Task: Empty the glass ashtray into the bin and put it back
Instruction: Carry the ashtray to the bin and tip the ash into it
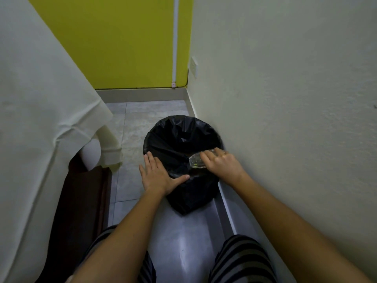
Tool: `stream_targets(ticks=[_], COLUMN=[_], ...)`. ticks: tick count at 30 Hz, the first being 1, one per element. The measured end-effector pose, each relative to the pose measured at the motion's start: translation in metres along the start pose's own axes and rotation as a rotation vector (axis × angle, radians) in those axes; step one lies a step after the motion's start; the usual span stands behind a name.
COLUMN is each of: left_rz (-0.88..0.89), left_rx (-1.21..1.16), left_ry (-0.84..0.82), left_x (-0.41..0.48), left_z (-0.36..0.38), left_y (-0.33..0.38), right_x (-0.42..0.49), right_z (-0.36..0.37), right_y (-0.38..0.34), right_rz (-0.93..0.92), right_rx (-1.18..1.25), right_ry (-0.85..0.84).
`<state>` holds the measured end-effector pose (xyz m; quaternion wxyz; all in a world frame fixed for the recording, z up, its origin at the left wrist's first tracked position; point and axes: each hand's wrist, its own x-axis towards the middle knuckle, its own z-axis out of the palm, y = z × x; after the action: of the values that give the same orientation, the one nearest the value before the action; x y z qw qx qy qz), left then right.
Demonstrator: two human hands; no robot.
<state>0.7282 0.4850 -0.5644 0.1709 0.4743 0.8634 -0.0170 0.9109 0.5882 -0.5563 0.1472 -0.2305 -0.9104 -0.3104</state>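
Note:
A round bin lined with a black bag stands on the tiled floor against the right wall. My right hand grips the clear glass ashtray and holds it tipped over the bin's near right rim, above the opening. My left hand lies flat with spread fingers on the bin's near left rim, pressing on the black bag. What is inside the bin is too dark to make out.
A bed with a pale sheet fills the left side, its dark wooden frame below. The cream wall runs close on the right, a yellow wall at the far end. My striped trouser legs are at the bottom.

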Motion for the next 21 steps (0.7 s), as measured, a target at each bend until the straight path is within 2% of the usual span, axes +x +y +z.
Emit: stream_targets(ticks=[4,8,13,17,21], left_rz=[-0.001,0.007,0.011,0.004,0.011], left_rx=[-0.042,-0.058,-0.053,-0.101,-0.088], left_ry=[0.017,0.018,0.017,0.027,0.035], left_x=[0.0,0.002,0.0,0.003,0.002], left_z=[0.003,0.003,0.003,0.002,0.003], left_y=[0.003,0.0,-0.003,0.0,0.004], right_x=[-0.003,0.003,0.0,0.009,-0.001], right_z=[-0.001,-0.002,0.0,-0.007,-0.004], right_y=[0.0,0.0,-0.008,0.001,-0.006], right_rz=[-0.119,-0.01,-0.118,0.011,-0.09], right_rx=[0.007,-0.006,-0.005,-0.004,0.024], right_ry=[-0.006,-0.025,-0.035,-0.036,-0.094])
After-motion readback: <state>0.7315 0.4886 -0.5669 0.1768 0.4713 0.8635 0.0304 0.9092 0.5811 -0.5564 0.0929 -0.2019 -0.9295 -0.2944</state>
